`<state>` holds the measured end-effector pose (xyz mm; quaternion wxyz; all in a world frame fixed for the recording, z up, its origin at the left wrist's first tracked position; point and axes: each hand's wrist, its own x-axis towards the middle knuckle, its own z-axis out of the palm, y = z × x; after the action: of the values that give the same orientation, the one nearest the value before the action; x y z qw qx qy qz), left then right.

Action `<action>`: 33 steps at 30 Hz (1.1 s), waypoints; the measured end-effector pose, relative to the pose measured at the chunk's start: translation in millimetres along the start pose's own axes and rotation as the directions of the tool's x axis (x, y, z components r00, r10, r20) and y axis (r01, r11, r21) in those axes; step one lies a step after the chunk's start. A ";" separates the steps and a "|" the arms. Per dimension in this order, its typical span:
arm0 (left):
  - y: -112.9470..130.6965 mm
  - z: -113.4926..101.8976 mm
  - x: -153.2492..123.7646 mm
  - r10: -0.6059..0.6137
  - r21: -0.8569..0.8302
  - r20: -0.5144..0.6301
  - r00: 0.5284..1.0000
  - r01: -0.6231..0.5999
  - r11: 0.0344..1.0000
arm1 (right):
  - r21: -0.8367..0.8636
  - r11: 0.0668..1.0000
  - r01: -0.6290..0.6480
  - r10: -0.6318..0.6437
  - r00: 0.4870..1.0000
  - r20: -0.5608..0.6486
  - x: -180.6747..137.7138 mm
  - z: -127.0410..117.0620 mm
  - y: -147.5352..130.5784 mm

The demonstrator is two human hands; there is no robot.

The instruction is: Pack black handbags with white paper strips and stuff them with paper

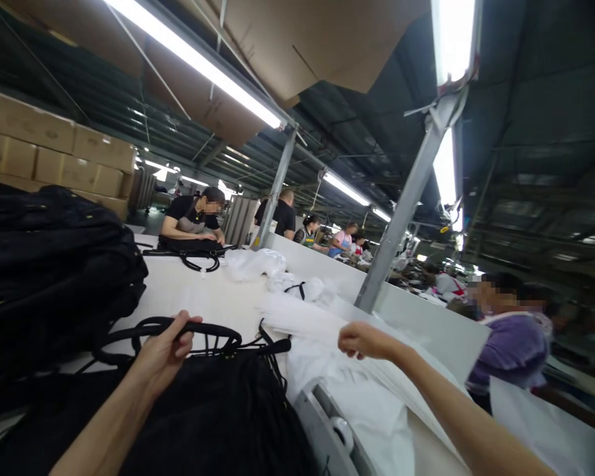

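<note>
My left hand (167,354) is closed around the black handle (211,330) of a black bag (218,403) that lies in front of me. More black straps rise from the bag's top edge. My right hand (364,340) is closed, fingers curled down, over a spread of thin white sheets (302,317). Whether it pinches one of them is hidden. Below that hand lies crumpled white wrapping (350,383), beside a grey metal piece with a white roll (342,433).
A tall heap of black bags (54,251) stands on the left, with cardboard boxes (54,155) behind. Across the white table (178,297), a co-worker (193,218) handles another black bag. A slanted metal post (401,205) and low white partition (426,324) border the right.
</note>
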<state>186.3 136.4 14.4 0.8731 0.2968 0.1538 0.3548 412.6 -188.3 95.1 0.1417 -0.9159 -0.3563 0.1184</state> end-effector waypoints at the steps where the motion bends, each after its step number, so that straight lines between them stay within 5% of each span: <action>1: 0.0 3.1 -1.3 0.000 -0.022 0.015 1.000 0.001 1.000 | -0.011 0.998 -0.069 0.070 0.997 0.020 -11.1 2.3 18.1; 5: -2.9 8.4 -2.2 -0.010 -0.021 0.026 1.000 0.010 1.000 | -0.036 0.976 -0.214 0.213 0.977 -0.018 -39.9 40.4 58.6; 11: -8.9 5.5 -0.4 -0.006 -0.002 0.016 1.000 0.006 1.000 | -0.089 0.972 -0.216 0.198 0.965 -0.174 -11.3 85.6 55.1; 24: -9.5 10.7 -3.8 -0.023 0.047 0.041 0.999 0.022 0.999 | -0.259 0.875 -0.409 0.382 0.912 -0.151 21.5 101.5 45.6; 29: -8.7 9.7 -3.1 -0.022 0.077 0.049 0.999 0.018 0.997 | -0.148 0.908 -0.392 0.397 0.918 0.002 -29.3 73.7 58.1; 33: -9.7 8.4 -2.3 -0.002 0.088 0.070 0.998 -0.005 0.996 | -0.110 0.866 -0.488 0.500 0.852 0.154 -100.5 74.9 83.8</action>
<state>193.9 125.7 14.9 0.8638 0.3473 0.1383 0.3378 368.6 -303.4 8.2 0.0437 -0.9666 -0.1240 0.2201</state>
